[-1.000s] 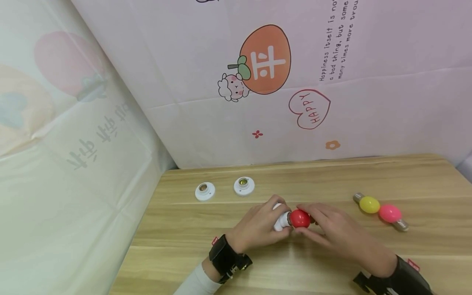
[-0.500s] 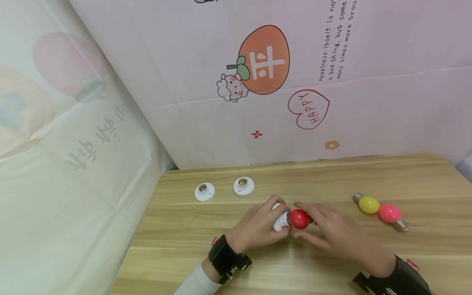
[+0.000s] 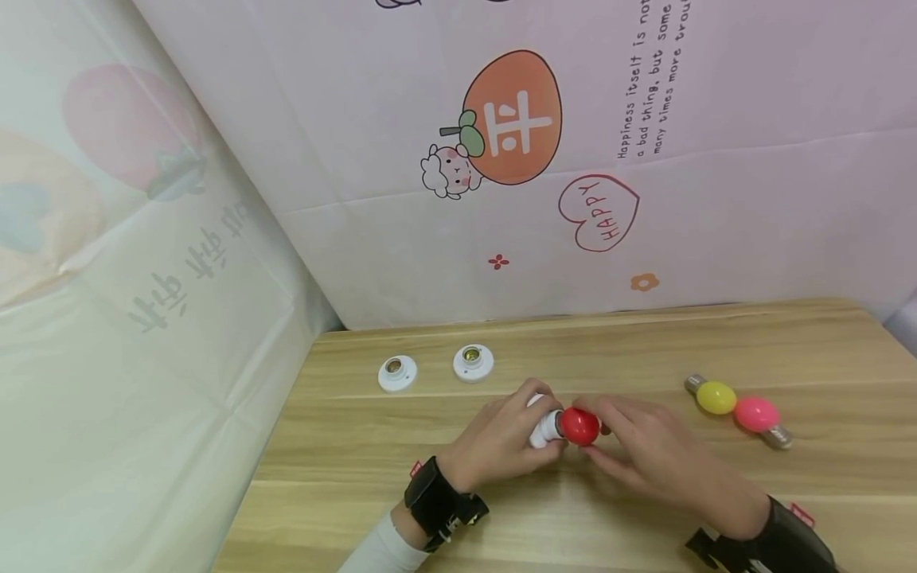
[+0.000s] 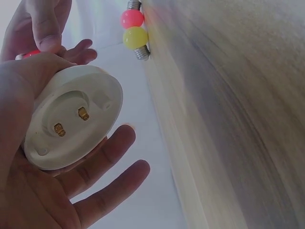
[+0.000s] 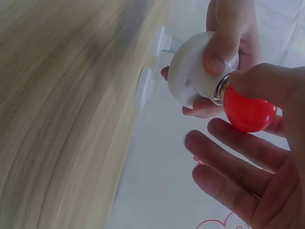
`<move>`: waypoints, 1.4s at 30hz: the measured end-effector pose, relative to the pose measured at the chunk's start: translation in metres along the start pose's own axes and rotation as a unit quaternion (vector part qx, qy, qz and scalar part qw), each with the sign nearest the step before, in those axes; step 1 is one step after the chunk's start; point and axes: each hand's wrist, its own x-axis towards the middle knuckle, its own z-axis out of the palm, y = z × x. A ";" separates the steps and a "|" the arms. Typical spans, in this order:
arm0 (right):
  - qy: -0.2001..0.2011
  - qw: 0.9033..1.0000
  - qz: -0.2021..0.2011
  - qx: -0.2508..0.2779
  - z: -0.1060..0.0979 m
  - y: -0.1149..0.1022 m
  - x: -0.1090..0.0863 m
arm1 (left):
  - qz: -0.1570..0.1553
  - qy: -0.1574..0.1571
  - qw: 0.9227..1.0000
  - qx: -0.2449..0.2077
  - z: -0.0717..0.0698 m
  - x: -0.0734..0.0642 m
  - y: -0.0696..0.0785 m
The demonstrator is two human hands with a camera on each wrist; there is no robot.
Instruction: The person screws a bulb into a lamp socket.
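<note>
- Red bulb point(image 3: 579, 426) held between the two hands above the wooden table point(image 3: 372, 461); in the head view its round end faces three o'clock and its metal cap nine, at the mouth of a white socket point(image 3: 546, 430); a band of thread shows between glass and mouth, though how deep the cap sits I cannot tell
- Left hand point(image 3: 501, 438) grips that socket, thumb and fingers curled round it; two fingers stick out clear of it, slightly parted; the left wrist view shows the socket's underside with its brass-coloured contacts point(image 4: 83, 113)
- Right hand point(image 3: 648, 442) has the bulb pinched between thumb and finger; the other fingers are spread loosely beside it
- Nearer socket point(image 3: 473, 363) sits flat on the table at ten o'clock from the bulb; farther socket point(image 3: 397, 373) lies just beyond, between nine and ten; both mouths face up
- Yellow bulb point(image 3: 716, 397) and pink bulb point(image 3: 757, 414) lie well apart from the hands, near three o'clock, glass against or just beside glass; the yellow one's cap points to ten o'clock, the pink one's between four and five
- Printed sheet point(image 3: 401, 239) behind the table; its red heart point(image 3: 598, 212) is at twelve o'clock from the bulb
</note>
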 end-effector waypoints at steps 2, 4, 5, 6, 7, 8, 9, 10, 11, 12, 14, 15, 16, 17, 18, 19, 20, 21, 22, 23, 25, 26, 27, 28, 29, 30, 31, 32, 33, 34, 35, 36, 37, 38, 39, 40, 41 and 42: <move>0.002 1.000 0.000 -0.004 0.000 0.000 0.000 | 0.001 0.001 1.000 0.001 0.000 0.000 0.000; 0.004 1.000 0.000 -0.009 0.000 0.000 0.001 | 0.002 0.002 1.000 0.004 0.000 0.000 0.000; 0.004 1.000 0.000 -0.010 0.000 -0.001 0.001 | 0.003 0.003 1.000 0.006 0.000 0.000 0.000; 0.006 1.000 -0.002 -0.010 0.000 0.000 0.001 | 0.005 0.004 1.000 0.007 0.000 0.000 0.000; 0.006 1.000 -0.002 -0.010 0.000 0.000 0.001 | 0.006 0.005 1.000 0.009 0.000 0.000 0.000; 0.007 1.000 -0.004 -0.009 0.000 0.000 0.001 | 0.007 0.006 1.000 0.010 0.000 0.000 0.000; 0.010 1.000 -0.007 -0.008 0.000 0.000 0.001 | 0.008 0.006 1.000 0.011 0.000 -0.001 0.000; 0.012 1.000 -0.012 -0.006 0.000 0.000 0.001 | 0.008 0.006 1.000 0.012 0.000 -0.001 0.000; 0.015 1.000 -0.019 -0.001 0.000 0.000 0.002 | 0.009 0.005 1.000 0.013 0.000 -0.001 0.000; 0.017 1.000 -0.026 0.001 0.000 0.000 0.002 | 0.009 0.004 1.000 0.014 0.000 0.000 0.000; 0.020 0.999 -0.038 0.006 0.000 0.001 0.003 | 0.008 0.001 1.000 0.015 0.001 -0.001 0.000; 0.021 0.999 -0.045 0.009 0.000 0.001 0.004 | 0.007 -0.001 1.000 0.015 0.001 0.000 0.000; 0.021 0.998 -0.050 0.011 0.000 0.001 0.004 | 0.006 -0.002 1.000 0.015 0.001 0.000 -0.001; 0.020 0.998 -0.052 0.012 0.000 0.001 0.004 | 0.006 -0.003 1.000 0.015 0.001 0.000 0.000; 0.018 0.998 -0.052 0.014 0.000 0.001 0.003 | 0.006 -0.003 1.000 0.014 0.001 0.000 0.000; 0.018 0.998 -0.053 0.017 0.000 0.000 0.003 | 0.007 -0.003 1.000 0.013 0.001 0.000 0.000; 0.018 0.998 -0.054 0.020 0.000 0.000 0.003 | 0.007 -0.003 1.000 0.012 0.001 0.000 0.000; 0.018 0.998 -0.055 0.023 0.000 0.000 0.003 | 0.008 -0.002 1.000 0.012 0.001 0.000 0.000; 0.017 0.998 -0.055 0.026 0.000 0.000 0.003 | 0.009 -0.002 1.000 0.011 0.001 0.000 0.000; 0.018 0.998 -0.056 0.030 0.000 0.000 0.003 | 0.010 -0.001 1.000 0.012 0.001 0.000 0.000; 0.020 0.998 -0.057 0.035 0.001 -0.001 0.003 | 0.012 0.001 1.000 0.014 0.001 0.000 0.001; 0.021 0.997 -0.057 0.036 0.001 -0.001 0.003 | 0.013 0.002 1.000 0.016 0.001 0.000 0.001; 0.021 0.997 -0.057 0.037 0.001 -0.001 0.004 | 0.014 0.003 1.000 0.019 0.001 -0.001 0.001; 0.021 0.997 -0.057 0.037 0.001 -0.001 0.003 | 0.015 0.004 1.000 0.020 0.001 -0.001 0.001; 0.022 0.997 -0.057 0.038 0.001 -0.002 0.004 | 0.016 0.004 1.000 0.022 0.001 -0.001 0.001; 0.023 0.997 -0.056 0.037 0.001 -0.002 0.004 | 0.017 0.005 1.000 0.022 0.001 -0.001 0.001; 0.024 0.997 -0.056 0.036 0.001 -0.002 0.004 | 0.017 0.005 1.000 0.023 0.001 -0.001 0.001; 0.025 0.997 -0.057 0.036 0.001 -0.002 0.004 | 0.018 0.006 1.000 0.023 0.001 -0.001 0.001; 0.026 0.997 -0.056 0.035 0.001 -0.002 0.004 | 0.018 0.006 1.000 0.022 0.001 -0.001 0.001; 0.027 0.997 -0.056 0.035 0.001 -0.002 0.005 | 0.018 0.006 1.000 0.021 0.001 -0.001 0.001; 0.028 0.997 -0.055 0.036 0.001 -0.002 0.005 | 0.018 0.007 1.000 0.021 0.001 -0.001 0.001; 0.029 0.998 -0.053 0.036 0.001 -0.002 0.005 | 0.018 0.007 1.000 0.021 0.001 -0.001 0.001; 0.030 0.998 -0.052 0.037 0.001 -0.002 0.005 | 0.018 0.007 1.000 0.020 0.001 -0.001 0.001; 0.032 0.997 -0.051 0.037 0.002 -0.002 0.006 | 0.018 0.007 1.000 0.021 0.001 -0.001 0.001; 0.033 0.997 -0.051 0.038 0.002 -0.002 0.006 | 0.018 0.007 1.000 0.021 0.001 -0.001 0.001; 0.033 0.997 -0.050 0.038 0.002 -0.002 0.006 | 0.019 0.007 1.000 0.021 0.001 -0.001 0.000; 0.033 0.998 -0.049 0.038 0.002 -0.002 0.005 | 0.018 0.008 1.000 0.022 0.001 -0.001 0.000; 0.033 0.998 -0.049 0.038 0.002 -0.002 0.005 | 0.019 0.008 1.000 0.024 0.001 -0.001 0.000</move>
